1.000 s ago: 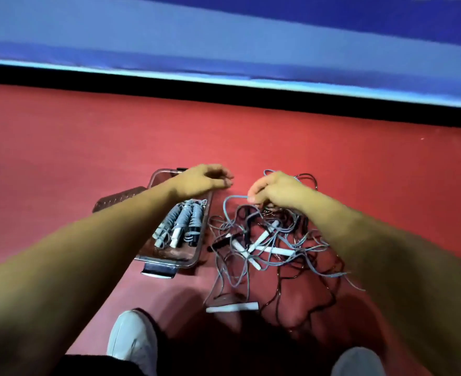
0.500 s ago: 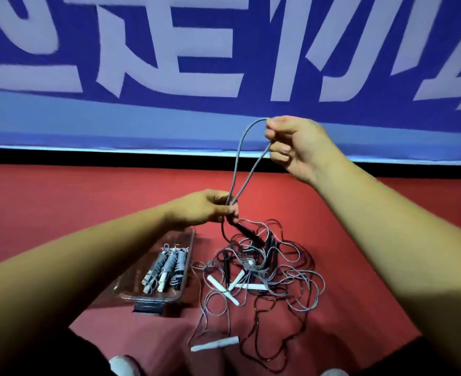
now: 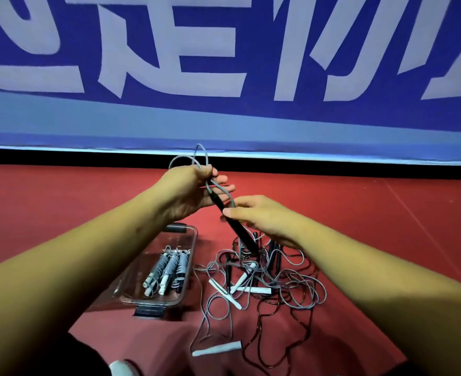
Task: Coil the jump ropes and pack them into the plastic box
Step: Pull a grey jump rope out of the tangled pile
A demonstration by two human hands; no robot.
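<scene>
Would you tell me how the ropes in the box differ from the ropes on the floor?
The boxed ropes are wound into tight bundles; the floor ropes sprawl in a loose tangle. The boxed ropes lie side by side; the floor ropes cross one another. Both include grey cord and white handles.

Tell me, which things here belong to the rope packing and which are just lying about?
Part of the job:
left hand, gripping the cord of the held jump rope
right hand, pinching its black handle
tangled ropes on the floor
plastic box
coiled ropes inside it

Just there:
blue banner
red floor
white shoe
</scene>
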